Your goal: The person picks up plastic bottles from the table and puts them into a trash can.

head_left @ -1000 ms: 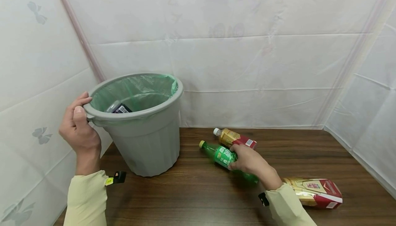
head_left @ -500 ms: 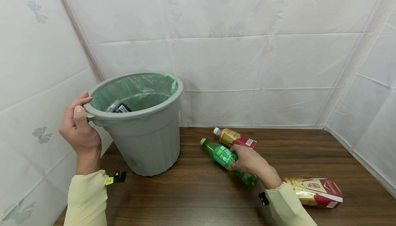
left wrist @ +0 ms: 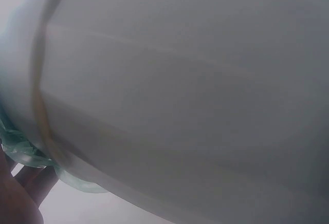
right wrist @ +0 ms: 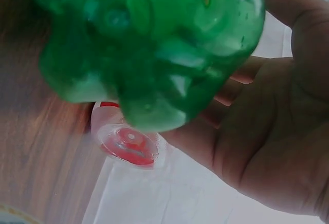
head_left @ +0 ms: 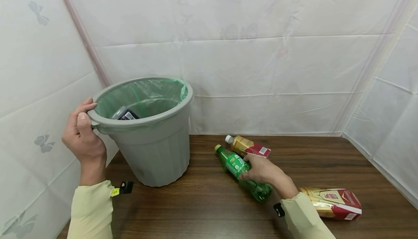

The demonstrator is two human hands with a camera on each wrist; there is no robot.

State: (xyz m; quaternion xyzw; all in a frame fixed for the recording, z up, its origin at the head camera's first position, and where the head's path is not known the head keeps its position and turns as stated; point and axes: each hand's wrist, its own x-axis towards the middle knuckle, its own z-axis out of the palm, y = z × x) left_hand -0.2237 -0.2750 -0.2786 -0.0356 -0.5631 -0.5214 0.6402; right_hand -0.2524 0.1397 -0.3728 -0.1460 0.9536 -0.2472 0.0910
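Note:
My left hand (head_left: 84, 137) grips the rim of a grey trash bin (head_left: 156, 148) at its left side, thumb outside and fingertips over the edge. A green plastic bag (head_left: 153, 90) lines the bin. In it lies a clear bottle with a dark label (head_left: 128, 114). My right hand (head_left: 262, 170) holds a green plastic bottle (head_left: 233, 162) with a yellow cap around its middle, cap pointing to the far left. The right wrist view shows its lobed base (right wrist: 154, 54) large before the palm. Just behind it lies a gold-and-red bottle (head_left: 245, 146) with a white cap.
A larger gold-and-red bottle (head_left: 336, 204) lies at the right, partly hidden by my right sleeve. White sheeting (head_left: 245, 68) walls in the wooden table (head_left: 196, 210) at the back and sides. The bin's outer wall (left wrist: 180, 106) fills the left wrist view.
The green bottle has turned slightly in my right hand, its cap shifting right and its base swinging toward me. My left hand and the bin have stayed in place.

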